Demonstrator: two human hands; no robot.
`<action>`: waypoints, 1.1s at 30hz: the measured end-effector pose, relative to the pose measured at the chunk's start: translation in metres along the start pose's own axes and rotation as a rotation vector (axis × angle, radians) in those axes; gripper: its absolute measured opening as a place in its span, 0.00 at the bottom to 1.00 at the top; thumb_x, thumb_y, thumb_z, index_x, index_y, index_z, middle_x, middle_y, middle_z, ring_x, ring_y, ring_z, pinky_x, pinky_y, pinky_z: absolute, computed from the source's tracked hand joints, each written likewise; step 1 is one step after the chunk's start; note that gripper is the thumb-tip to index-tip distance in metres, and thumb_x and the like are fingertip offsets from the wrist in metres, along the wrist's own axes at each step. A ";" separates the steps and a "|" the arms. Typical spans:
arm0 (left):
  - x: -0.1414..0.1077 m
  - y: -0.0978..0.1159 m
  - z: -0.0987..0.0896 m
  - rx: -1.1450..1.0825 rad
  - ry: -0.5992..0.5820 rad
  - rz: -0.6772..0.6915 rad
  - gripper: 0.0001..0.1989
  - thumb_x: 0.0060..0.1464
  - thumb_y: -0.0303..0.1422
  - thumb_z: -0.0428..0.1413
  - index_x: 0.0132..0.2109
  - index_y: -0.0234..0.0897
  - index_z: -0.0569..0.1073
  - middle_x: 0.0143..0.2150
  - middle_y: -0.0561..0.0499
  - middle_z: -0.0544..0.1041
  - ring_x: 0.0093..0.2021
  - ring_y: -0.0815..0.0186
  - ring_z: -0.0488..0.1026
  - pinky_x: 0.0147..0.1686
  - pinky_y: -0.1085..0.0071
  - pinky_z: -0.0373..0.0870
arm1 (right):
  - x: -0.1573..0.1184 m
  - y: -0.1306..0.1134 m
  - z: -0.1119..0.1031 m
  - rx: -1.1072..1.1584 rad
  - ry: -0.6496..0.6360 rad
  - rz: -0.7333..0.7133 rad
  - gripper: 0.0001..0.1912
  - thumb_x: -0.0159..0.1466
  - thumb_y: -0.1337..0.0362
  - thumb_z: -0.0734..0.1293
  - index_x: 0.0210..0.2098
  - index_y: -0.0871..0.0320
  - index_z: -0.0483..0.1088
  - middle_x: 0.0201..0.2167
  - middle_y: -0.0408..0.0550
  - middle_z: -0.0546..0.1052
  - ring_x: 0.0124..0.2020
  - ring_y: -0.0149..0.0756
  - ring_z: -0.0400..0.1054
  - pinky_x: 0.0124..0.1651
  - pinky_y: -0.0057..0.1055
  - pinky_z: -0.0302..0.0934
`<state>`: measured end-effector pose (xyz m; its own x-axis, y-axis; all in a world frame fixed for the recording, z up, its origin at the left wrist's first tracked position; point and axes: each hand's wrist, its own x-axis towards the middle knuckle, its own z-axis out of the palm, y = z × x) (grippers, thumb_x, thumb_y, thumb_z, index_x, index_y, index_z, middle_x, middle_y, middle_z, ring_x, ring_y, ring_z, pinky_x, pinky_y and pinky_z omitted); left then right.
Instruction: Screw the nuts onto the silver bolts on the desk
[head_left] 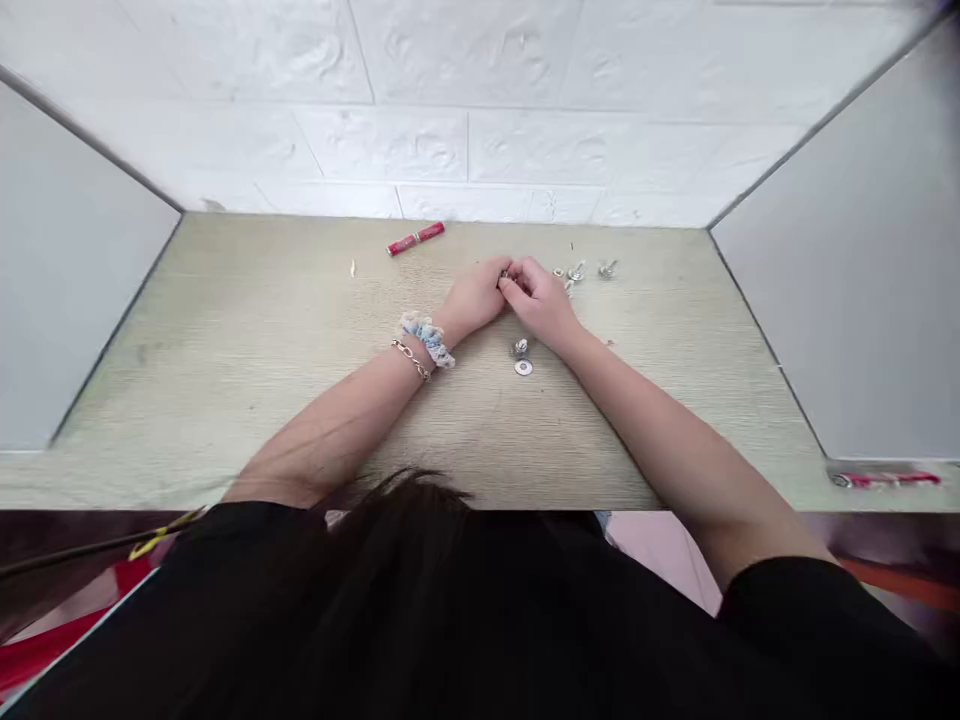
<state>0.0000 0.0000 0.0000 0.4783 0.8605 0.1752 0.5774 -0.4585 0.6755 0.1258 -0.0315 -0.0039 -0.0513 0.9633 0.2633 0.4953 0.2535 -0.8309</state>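
My left hand (477,294) and my right hand (543,300) meet over the middle of the table, fingertips together. Between them a small dark metallic piece (505,277) shows, mostly covered by the fingers, so its kind is unclear. The fingers of both hands are closed around it. Just below the right hand lie a flat round washer (523,368) and a small silver metal fitting (520,347). Beyond that hand, to its right, are more silver fittings with stems, one (577,271) close to the fingers and another (607,270) farther right, plus a small ring (558,272).
A red tube-like stick (415,239) lies near the back wall (465,150). A small pale scrap (353,268) is left of it. Grey panels (855,250) close off both sides of the wooden table (247,330). Another red stick (889,480) lies at the front right edge.
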 end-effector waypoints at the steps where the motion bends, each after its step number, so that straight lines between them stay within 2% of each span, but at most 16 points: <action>1: 0.000 0.000 -0.001 0.016 0.004 0.002 0.05 0.54 0.23 0.49 0.35 0.35 0.68 0.35 0.49 0.74 0.36 0.65 0.69 0.42 0.66 0.67 | 0.000 0.000 0.000 -0.004 -0.005 0.001 0.05 0.60 0.64 0.63 0.30 0.56 0.61 0.21 0.38 0.62 0.25 0.29 0.56 0.33 0.31 0.50; 7: -0.001 0.002 -0.002 0.071 -0.007 -0.044 0.05 0.56 0.24 0.49 0.35 0.37 0.68 0.34 0.51 0.73 0.37 0.64 0.70 0.45 0.66 0.68 | -0.001 0.002 0.001 -0.045 0.001 -0.045 0.07 0.62 0.63 0.62 0.29 0.56 0.59 0.21 0.38 0.63 0.25 0.29 0.56 0.32 0.30 0.51; 11: -0.003 0.003 -0.002 0.023 0.018 -0.055 0.12 0.57 0.25 0.49 0.47 0.41 0.67 0.37 0.51 0.74 0.41 0.62 0.73 0.46 0.65 0.69 | -0.001 0.003 0.003 -0.081 0.048 -0.065 0.11 0.65 0.57 0.60 0.29 0.55 0.59 0.21 0.40 0.64 0.25 0.30 0.58 0.33 0.31 0.52; 13: -0.004 0.002 -0.002 -0.002 0.028 -0.056 0.15 0.57 0.25 0.50 0.50 0.43 0.65 0.36 0.52 0.75 0.41 0.61 0.74 0.47 0.65 0.69 | -0.002 0.004 0.003 -0.093 0.072 -0.067 0.15 0.66 0.52 0.59 0.28 0.55 0.59 0.21 0.40 0.64 0.26 0.31 0.59 0.33 0.31 0.53; 18: -0.005 0.002 0.000 0.031 0.050 -0.049 0.08 0.59 0.27 0.50 0.45 0.42 0.67 0.36 0.51 0.75 0.41 0.61 0.74 0.46 0.64 0.70 | -0.001 0.008 0.003 -0.112 0.113 -0.094 0.26 0.65 0.41 0.56 0.23 0.56 0.59 0.19 0.42 0.63 0.25 0.31 0.58 0.31 0.32 0.51; 23: -0.004 0.003 0.001 0.102 0.050 -0.042 0.07 0.60 0.28 0.49 0.44 0.38 0.69 0.37 0.48 0.75 0.39 0.60 0.73 0.43 0.62 0.69 | 0.001 0.011 0.004 -0.116 0.103 -0.073 0.32 0.64 0.37 0.52 0.17 0.57 0.54 0.15 0.41 0.55 0.21 0.29 0.53 0.28 0.31 0.45; 28: -0.003 0.000 0.001 0.073 0.087 -0.049 0.07 0.60 0.29 0.49 0.43 0.39 0.70 0.39 0.50 0.76 0.41 0.63 0.73 0.43 0.65 0.69 | 0.000 0.010 0.005 -0.098 0.112 -0.051 0.29 0.66 0.42 0.54 0.19 0.57 0.55 0.16 0.41 0.55 0.23 0.29 0.55 0.29 0.31 0.48; 33: -0.002 -0.002 0.001 0.048 0.118 -0.087 0.08 0.60 0.29 0.50 0.45 0.39 0.71 0.41 0.50 0.77 0.42 0.64 0.73 0.44 0.67 0.68 | -0.002 0.009 0.004 -0.017 0.169 -0.100 0.13 0.66 0.52 0.59 0.34 0.55 0.62 0.22 0.39 0.61 0.24 0.28 0.56 0.32 0.30 0.53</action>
<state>-0.0016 -0.0005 -0.0026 0.3457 0.9162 0.2026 0.6456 -0.3890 0.6572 0.1272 -0.0310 -0.0139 0.0450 0.9047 0.4236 0.5100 0.3438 -0.7885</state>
